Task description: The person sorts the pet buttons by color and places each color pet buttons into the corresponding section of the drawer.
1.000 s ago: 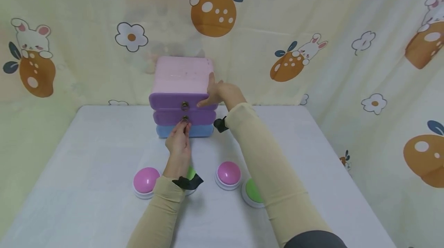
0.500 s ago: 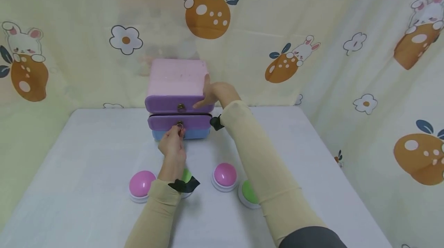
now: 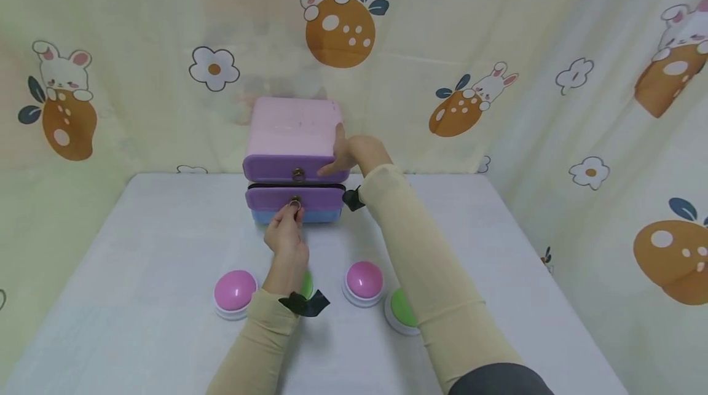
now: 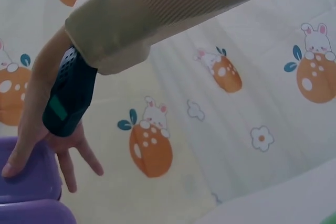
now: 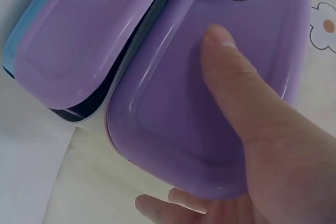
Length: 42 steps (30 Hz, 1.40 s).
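Note:
A small pink cabinet stands at the back of the table, with two purple drawers above a blue one. My left hand pinches the metal ring pull of the middle drawer. That drawer sits slightly out, and a dark gap shows along its top edge and side in the right wrist view. My right hand braces the cabinet's right side. Its thumb lies straight across the front of the top drawer, which is closed. The left wrist view shows the right hand's other fingers spread, pointing down beside the cabinet.
Several round push buttons stand on the white table in front of the cabinet: a pink button at left, another pink button, and green ones partly behind the forearms. A patterned curtain hangs directly behind the cabinet.
The middle drawer has slid a little toward me, opening a dark gap below the top drawer. My left hand moved with its ring; my right hand kept its place on the cabinet.

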Tool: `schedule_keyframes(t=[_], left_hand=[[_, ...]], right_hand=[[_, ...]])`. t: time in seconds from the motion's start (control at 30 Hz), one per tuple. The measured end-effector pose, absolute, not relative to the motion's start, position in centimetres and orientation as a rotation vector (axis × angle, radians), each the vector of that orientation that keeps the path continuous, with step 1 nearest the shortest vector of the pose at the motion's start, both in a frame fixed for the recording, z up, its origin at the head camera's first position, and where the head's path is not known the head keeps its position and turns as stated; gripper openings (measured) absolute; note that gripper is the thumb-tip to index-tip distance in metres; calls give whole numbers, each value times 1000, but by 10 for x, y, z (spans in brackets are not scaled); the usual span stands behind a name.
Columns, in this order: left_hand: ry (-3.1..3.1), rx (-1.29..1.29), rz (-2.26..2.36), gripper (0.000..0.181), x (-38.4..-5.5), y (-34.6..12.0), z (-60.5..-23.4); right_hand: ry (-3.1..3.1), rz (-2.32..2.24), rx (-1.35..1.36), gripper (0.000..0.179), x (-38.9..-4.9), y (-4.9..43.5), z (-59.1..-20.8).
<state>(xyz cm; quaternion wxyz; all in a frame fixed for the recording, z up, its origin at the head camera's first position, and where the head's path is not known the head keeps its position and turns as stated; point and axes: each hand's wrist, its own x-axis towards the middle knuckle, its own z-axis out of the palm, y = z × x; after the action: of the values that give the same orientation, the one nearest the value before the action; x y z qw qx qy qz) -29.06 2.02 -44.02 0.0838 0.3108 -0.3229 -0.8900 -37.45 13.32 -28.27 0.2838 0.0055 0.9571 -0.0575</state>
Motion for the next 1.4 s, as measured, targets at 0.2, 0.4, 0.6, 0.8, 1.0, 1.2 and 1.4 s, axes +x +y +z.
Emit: schedule_keyframes(t=[0.2,0.4,0.6,0.8,1.0,1.2,1.4], left_hand=[[-800,875,-2751,3,-291,21,-441],[-736,839,-2808,24,-291,21,-442],[-712,810,-2751,38,-288,26,-441],[-684,849,-2731,35,-290,27,-440],[-666,860,-2740,32,-289,25,-438],[-640,874,-2737,25,-287,25,-436],[-643,894,-2731,29,-285,26,-436]], right_hand=[[2555,-171,18,127,-373,132,-284],[2547,-165,54,126,-371,132,-280],[2552,-156,59,125,-372,131,-278],[2552,-146,49,128,-374,131,-277],[2551,-134,48,129,-375,129,-278],[2544,-117,46,128,-375,127,-277],[2537,-100,55,128,-376,127,-278]])
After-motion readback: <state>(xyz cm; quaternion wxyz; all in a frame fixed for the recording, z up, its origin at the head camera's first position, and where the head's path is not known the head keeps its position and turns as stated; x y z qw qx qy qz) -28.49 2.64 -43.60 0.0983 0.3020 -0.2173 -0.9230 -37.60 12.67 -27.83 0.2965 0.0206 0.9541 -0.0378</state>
